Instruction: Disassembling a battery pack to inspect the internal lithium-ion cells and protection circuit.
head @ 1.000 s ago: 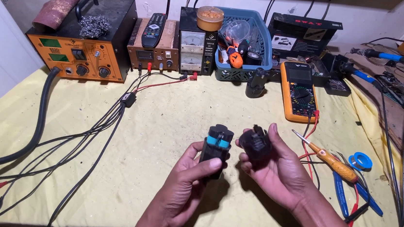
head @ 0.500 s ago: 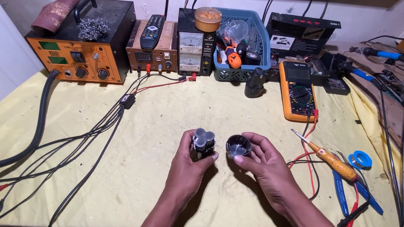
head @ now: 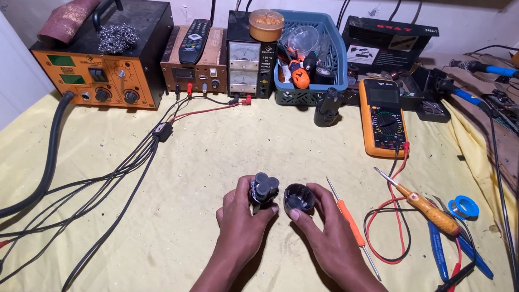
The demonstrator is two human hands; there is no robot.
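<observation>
Right now my left hand (head: 242,216) is closed around a dark battery pack (head: 263,188), thumb and fingers clamped on its body, with the rounded grey cell ends facing up toward the camera. My right hand (head: 327,233) grips a black round cap (head: 299,198) between thumb and fingertips, its hollow side turned up. Pack and cap sit just beside each other, low over the yellow table cloth (head: 222,143) near the front middle of the bench; I cannot tell whether they touch.

Just right of my right hand lies a thin orange-handled screwdriver (head: 351,222), partly under the fingers. Further right are a wooden-handled screwdriver (head: 426,207), blue-handled pliers (head: 451,244), a blue roll of tape (head: 464,206) and red and black test leads (head: 390,226). A yellow multimeter (head: 384,116) rests toward the back right, with a small black cylinder (head: 327,107) standing beside it.

Along the wall I see an orange-fronted rework station (head: 101,57), a bench power supply with two meters (head: 248,63), a remote control (head: 194,40) and a blue basket (head: 333,58) of oddments. Black cables (head: 125,178) run across the left of the cloth
</observation>
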